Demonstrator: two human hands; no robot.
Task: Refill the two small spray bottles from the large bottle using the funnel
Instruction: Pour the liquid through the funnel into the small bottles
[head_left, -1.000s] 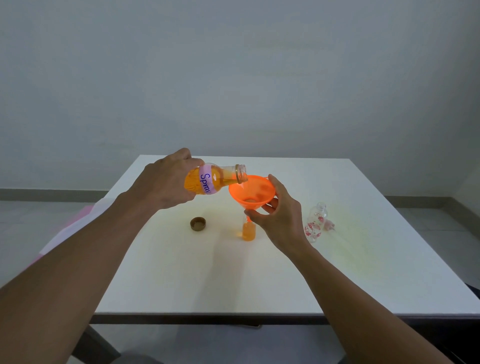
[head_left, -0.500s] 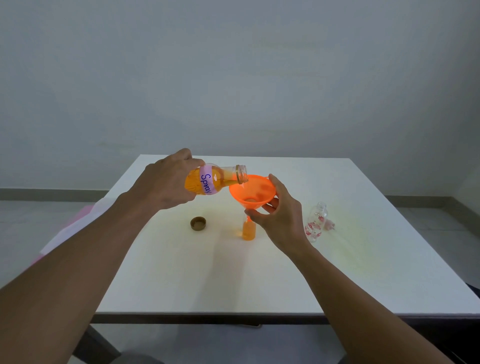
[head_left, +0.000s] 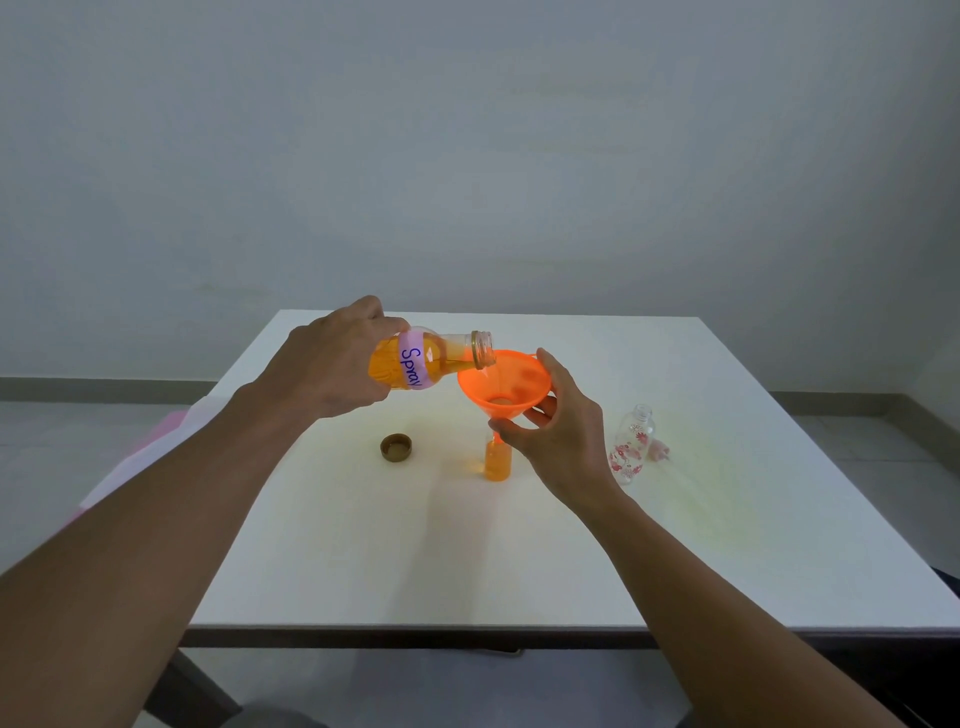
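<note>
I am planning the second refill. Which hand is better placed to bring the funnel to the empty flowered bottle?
Probably the right hand: it holds the funnel, and the flowered bottle stands just to its right. The left hand grips the large bottle, farther away.

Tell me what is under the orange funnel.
A small spray bottle, partly filled with orange liquid, stands on the table under the funnel. The right hand covers where spout meets neck.

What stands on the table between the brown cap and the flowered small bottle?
Head view: the small orange-filled bottle, under the funnel that the right hand holds.
</note>
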